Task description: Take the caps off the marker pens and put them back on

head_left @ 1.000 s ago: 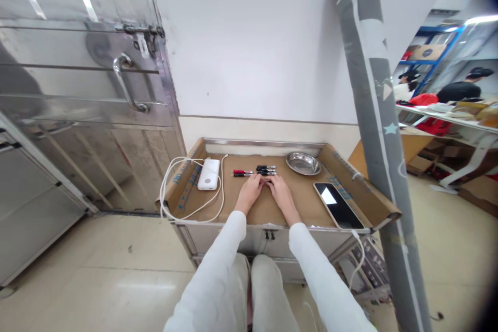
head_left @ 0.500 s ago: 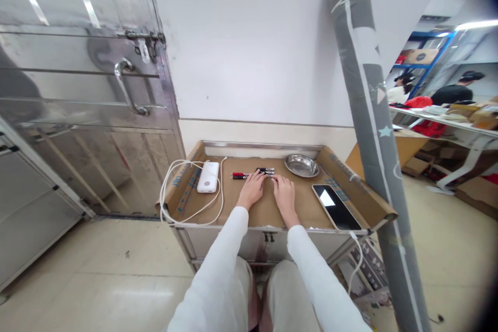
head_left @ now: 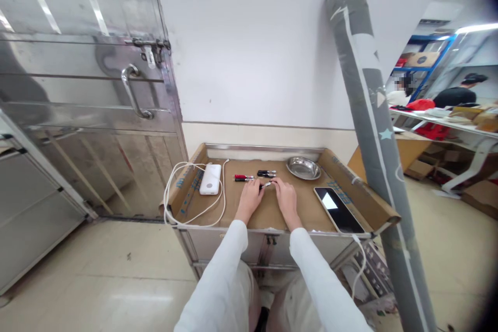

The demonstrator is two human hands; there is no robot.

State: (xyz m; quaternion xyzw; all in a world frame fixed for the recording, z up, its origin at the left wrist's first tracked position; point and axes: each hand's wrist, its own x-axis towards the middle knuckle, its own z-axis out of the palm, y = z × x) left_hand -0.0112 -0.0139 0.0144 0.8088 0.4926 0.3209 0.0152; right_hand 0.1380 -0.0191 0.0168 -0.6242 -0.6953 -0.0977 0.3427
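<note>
Centrally, a slender black-and-silver rod (head_left: 267,185) spans the gap between the two hands, slightly raised at its right end, over the near-middle of a cardboard-lined cart top (head_left: 270,213). The left hand (head_left: 250,198) has its fingers closed on the rod's left end; the right hand (head_left: 286,198) pinches the opposite end between its fingertips. Whether the rod touches the cardboard cannot be told. Just beyond the hands lie two small groups: a red rod (head_left: 241,176) with a black one alongside at left, and a cluster of black-and-silver rods (head_left: 266,172) at right. Farther right stands an oval steel dish (head_left: 303,168), with a smartphone (head_left: 338,210) lying obliquely nearer the front edge. At left, a white power bank (head_left: 210,179) rests beside a looped white cable (head_left: 224,194).
</note>
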